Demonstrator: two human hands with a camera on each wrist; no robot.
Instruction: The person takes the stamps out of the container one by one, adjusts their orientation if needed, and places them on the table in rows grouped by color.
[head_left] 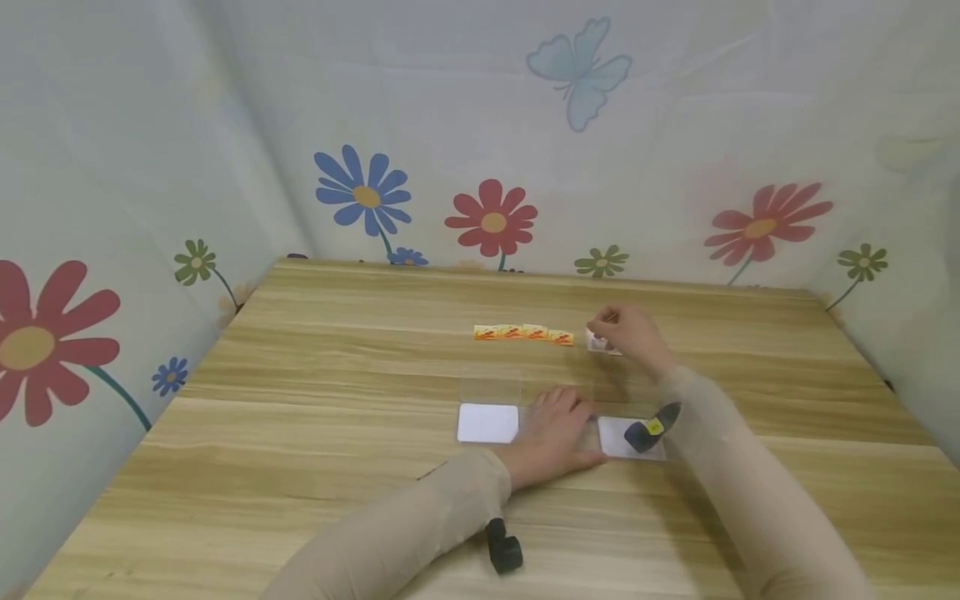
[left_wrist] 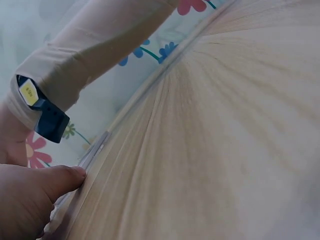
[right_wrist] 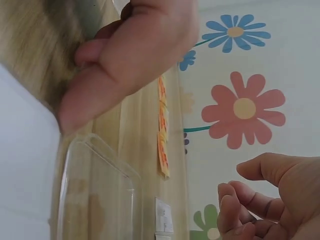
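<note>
In the head view my left hand (head_left: 555, 435) rests low on the table between two clear cases, its fingers stretched forward. The left case (head_left: 487, 423) and right case (head_left: 615, 435) show white insides. In the left wrist view the left thumb (left_wrist: 62, 181) touches a clear edge. My right hand (head_left: 633, 335) hovers over small white packets (head_left: 597, 342) at the row's right end. In the right wrist view the right hand (right_wrist: 275, 200) has thumb and bent fingers apart, with nothing visible between them. What lies under the left palm is hidden.
Several small orange-and-yellow packets (head_left: 512, 332) lie in a row left of the right hand. A clear lid (right_wrist: 100, 185) stands out beside the white surface. Flowered cloth (head_left: 450, 108) hangs behind the wooden table (head_left: 300, 375). Both sleeves carry black wrist cameras.
</note>
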